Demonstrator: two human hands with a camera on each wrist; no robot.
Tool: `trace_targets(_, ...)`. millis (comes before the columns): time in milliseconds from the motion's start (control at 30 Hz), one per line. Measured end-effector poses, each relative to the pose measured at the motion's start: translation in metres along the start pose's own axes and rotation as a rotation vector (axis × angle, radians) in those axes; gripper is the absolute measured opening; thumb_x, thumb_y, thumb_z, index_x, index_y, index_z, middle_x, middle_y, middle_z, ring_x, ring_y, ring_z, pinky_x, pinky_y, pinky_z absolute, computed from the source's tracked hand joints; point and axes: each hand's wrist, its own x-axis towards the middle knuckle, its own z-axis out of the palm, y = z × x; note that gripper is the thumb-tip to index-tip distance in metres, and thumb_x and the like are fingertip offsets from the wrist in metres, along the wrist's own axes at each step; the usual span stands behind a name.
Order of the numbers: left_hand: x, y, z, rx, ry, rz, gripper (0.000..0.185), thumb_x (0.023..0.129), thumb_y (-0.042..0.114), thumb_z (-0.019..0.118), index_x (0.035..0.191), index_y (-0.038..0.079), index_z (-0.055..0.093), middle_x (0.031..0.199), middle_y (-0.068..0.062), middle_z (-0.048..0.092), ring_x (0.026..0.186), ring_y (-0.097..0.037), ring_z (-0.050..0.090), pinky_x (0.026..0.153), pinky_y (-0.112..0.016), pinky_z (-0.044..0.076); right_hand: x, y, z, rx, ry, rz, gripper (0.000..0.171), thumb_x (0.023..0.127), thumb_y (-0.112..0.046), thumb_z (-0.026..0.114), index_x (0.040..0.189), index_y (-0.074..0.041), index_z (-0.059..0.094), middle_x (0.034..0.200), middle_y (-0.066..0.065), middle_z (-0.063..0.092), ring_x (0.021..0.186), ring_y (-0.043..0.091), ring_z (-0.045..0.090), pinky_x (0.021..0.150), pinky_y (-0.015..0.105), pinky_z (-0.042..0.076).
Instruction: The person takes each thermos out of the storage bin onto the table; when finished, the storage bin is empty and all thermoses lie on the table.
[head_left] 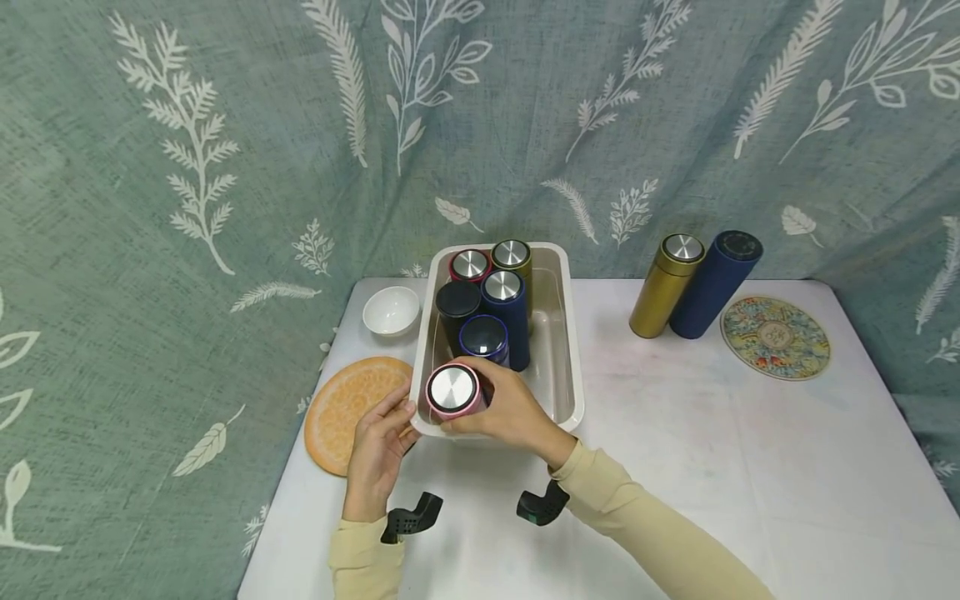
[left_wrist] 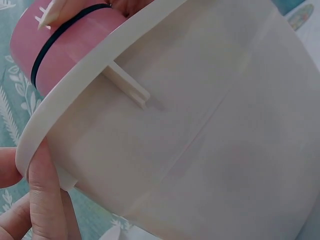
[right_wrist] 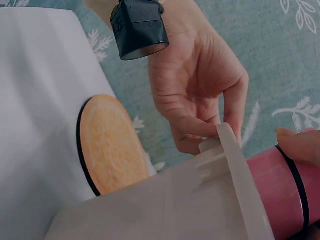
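Pink flask stands upright in the near left corner of the white tub, its steel cap facing up at me and its long axis vertical, so the only free way for it is straight up or down along that axis. My right hand has its grip closed round the flask's upper body, fingers wrapped from the right side and thumb toward me; the right wrist view shows a fingertip pressed on the pink wall just above the black ring. My left hand is the nearer one to the tub's corner: its fingers pinch the rim from outside, just beside the flask, with the tub wall between them. Behind the flask, touching or nearly so, stand five more flasks in the tub, the dark blue one closest. Left of the tub on the surface lie an orange round mat and a small white bowl; well apart to the right stand a gold flask and a navy flask beside a patterned coaster.
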Motion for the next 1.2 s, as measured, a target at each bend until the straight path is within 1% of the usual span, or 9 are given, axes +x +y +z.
trace_targets(133, 0.0, 0.0, 0.0, 0.005, -0.004, 0.001, 0.051, 0.099, 0.0, 0.052, 0.148, -0.006, 0.042, 0.105, 0.007, 0.066, 0.084, -0.005, 0.066, 0.073, -0.019, 0.057, -0.001, -0.003, -0.003, -0.011, 0.013, -0.001, 0.074, 0.066, -0.015, 0.093, 0.133, -0.012, 0.061, 0.128, 0.004, 0.069, 0.119, 0.019, 0.064, 0.103, 0.031, 0.051)
trace_targets(233, 0.0, 0.0, 0.0, 0.0, 0.004, -0.002, 0.048, 0.099, 0.0, 0.052, 0.147, -0.004, 0.045, 0.102, 0.006, 0.066, 0.084, -0.005, 0.066, 0.071, -0.019, 0.057, -0.003, -0.006, -0.006, -0.01, 0.022, -0.008, 0.074, 0.066, -0.015, 0.093, 0.133, -0.013, 0.062, 0.128, 0.003, 0.069, 0.119, 0.018, 0.064, 0.102, 0.031, 0.052)
trace_targets(467, 0.0, 0.0, -0.001, -0.013, 0.002, -0.001, 0.037, 0.099, 0.0, 0.053, 0.135, 0.006, 0.06, 0.098, 0.006, 0.065, 0.085, -0.005, 0.067, 0.072, -0.02, 0.058, -0.007, -0.019, -0.016, 0.051, 0.054, -0.043, 0.074, 0.066, -0.014, 0.093, 0.133, -0.014, 0.062, 0.129, 0.004, 0.068, 0.116, 0.018, 0.064, 0.099, 0.028, 0.054)
trace_targets(667, 0.001, -0.001, -0.002, -0.023, -0.012, 0.0, 0.033, 0.099, -0.001, 0.052, 0.124, 0.015, 0.065, 0.096, 0.005, 0.066, 0.085, -0.006, 0.068, 0.073, -0.021, 0.058, -0.012, -0.034, -0.025, 0.099, 0.105, -0.065, 0.078, 0.065, -0.013, 0.094, 0.135, -0.016, 0.061, 0.128, 0.0, 0.067, 0.116, 0.014, 0.063, 0.102, 0.027, 0.053)
trace_targets(800, 0.001, -0.001, -0.001, -0.03, -0.017, 0.004, 0.032, 0.098, -0.002, 0.051, 0.117, 0.019, 0.067, 0.095, 0.005, 0.066, 0.084, -0.006, 0.068, 0.072, -0.021, 0.058, -0.015, -0.045, -0.034, 0.105, 0.138, -0.102, 0.078, 0.065, -0.011, 0.094, 0.135, -0.019, 0.061, 0.128, -0.001, 0.067, 0.114, 0.014, 0.064, 0.1, 0.026, 0.053)
trace_targets(900, 0.001, -0.001, -0.001, -0.031, -0.021, 0.003, 0.033, 0.098, -0.002, 0.052, 0.118, 0.019, 0.067, 0.096, 0.005, 0.066, 0.085, -0.007, 0.068, 0.072, -0.021, 0.058, -0.018, -0.052, -0.042, 0.106, 0.16, -0.136, 0.077, 0.065, -0.008, 0.093, 0.134, -0.018, 0.061, 0.129, 0.001, 0.067, 0.114, 0.015, 0.063, 0.099, 0.025, 0.054)
trace_targets(967, 0.001, -0.001, -0.001, -0.03, -0.021, 0.004, 0.033, 0.098, -0.002, 0.052, 0.121, 0.017, 0.066, 0.096, 0.005, 0.065, 0.086, -0.007, 0.068, 0.073, -0.021, 0.059, -0.02, -0.058, -0.046, 0.111, 0.169, -0.152, 0.077, 0.066, -0.006, 0.093, 0.135, -0.018, 0.061, 0.13, 0.001, 0.067, 0.116, 0.016, 0.062, 0.101, 0.026, 0.053)
trace_targets(1100, 0.0, -0.001, -0.002, -0.032, -0.027, 0.009, 0.036, 0.098, -0.001, 0.053, 0.13, 0.011, 0.063, 0.097, 0.004, 0.065, 0.087, -0.007, 0.068, 0.075, -0.022, 0.059, -0.025, -0.07, -0.055, 0.087, 0.189, -0.167, 0.077, 0.066, -0.007, 0.093, 0.135, -0.02, 0.061, 0.129, -0.001, 0.068, 0.115, 0.014, 0.062, 0.1, 0.027, 0.053)
trace_targets(1200, 0.0, -0.001, -0.002, -0.036, -0.034, 0.012, 0.037, 0.098, -0.002, 0.054, 0.133, 0.008, 0.061, 0.098, 0.003, 0.065, 0.088, -0.008, 0.068, 0.076, -0.022, 0.059, -0.029, -0.078, -0.062, 0.073, 0.219, -0.182, 0.078, 0.065, -0.006, 0.093, 0.135, -0.019, 0.061, 0.127, 0.001, 0.069, 0.114, 0.014, 0.063, 0.097, 0.026, 0.054)
